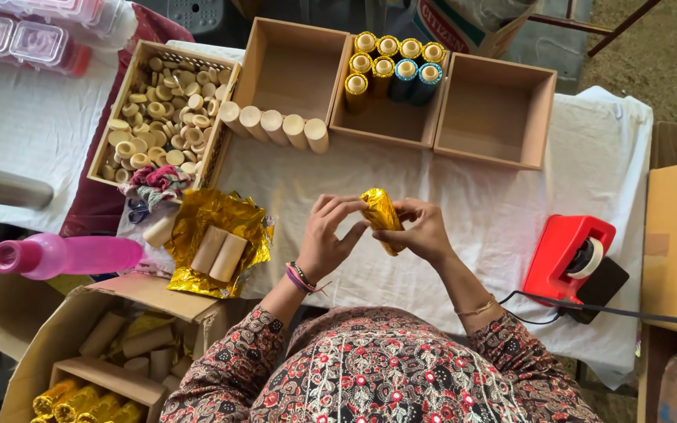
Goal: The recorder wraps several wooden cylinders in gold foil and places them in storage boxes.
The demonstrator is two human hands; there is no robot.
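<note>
Gold-wrapped tube (381,218), held above the table's near edge, clamped between fingers of left hand (325,241) and right hand (421,232). Wrapping step, seemingly: foil ends probably need tucking next, with firm pinching.

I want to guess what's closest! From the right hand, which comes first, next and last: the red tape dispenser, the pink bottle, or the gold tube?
Seen from the head camera, from the right hand:
1. Gold tube: in its fingers, held with the left hand too.
2. Red tape dispenser: on the cloth, off to the right.
3. Pink bottle: far across at the left edge.
</note>
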